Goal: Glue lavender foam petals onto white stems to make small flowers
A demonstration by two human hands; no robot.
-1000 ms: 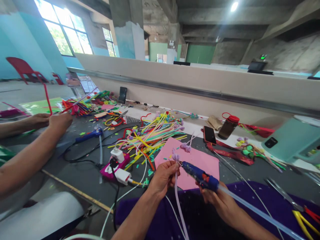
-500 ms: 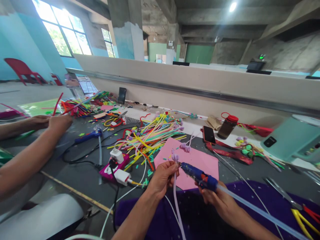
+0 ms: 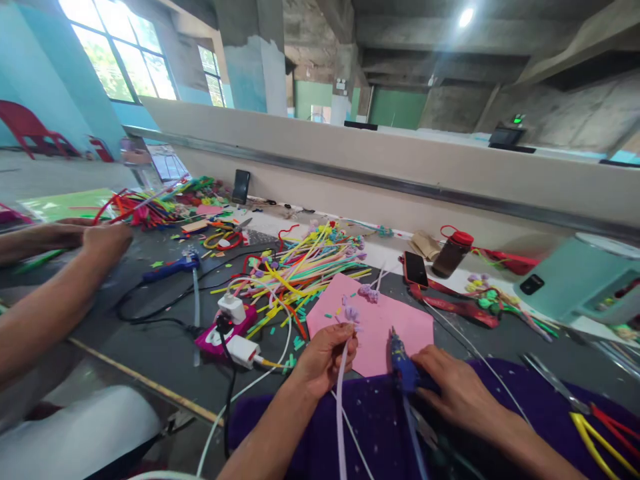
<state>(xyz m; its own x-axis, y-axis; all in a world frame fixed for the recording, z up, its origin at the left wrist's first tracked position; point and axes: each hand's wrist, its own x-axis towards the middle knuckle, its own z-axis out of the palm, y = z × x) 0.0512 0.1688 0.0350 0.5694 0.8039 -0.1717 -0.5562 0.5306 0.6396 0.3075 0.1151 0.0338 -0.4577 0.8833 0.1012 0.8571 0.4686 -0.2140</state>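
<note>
My left hand (image 3: 327, 360) pinches a lilac fuzzy stem (image 3: 341, 407) just below its purple flower head (image 3: 351, 313). To the right, my right hand (image 3: 457, 383) has its fingers apart beside a blue glue gun (image 3: 404, 370), at or very near its handle side. The gun's nozzle points away from me over the edge of a pink sheet (image 3: 377, 327), and a clear glue stick trails from its back. Another small purple flower piece (image 3: 369, 293) lies on the sheet.
A person's arms (image 3: 65, 287) work at the left, near another blue glue gun (image 3: 173, 268). Colourful stems (image 3: 300, 267) and a magenta power strip (image 3: 213, 340) are mid-table. At right are a phone (image 3: 416, 269), a bottle (image 3: 453, 253) and scissors (image 3: 575, 400).
The glue gun has moved away from the flower and turned to point forward. My right hand has loosened from it. My left hand still holds the stem.
</note>
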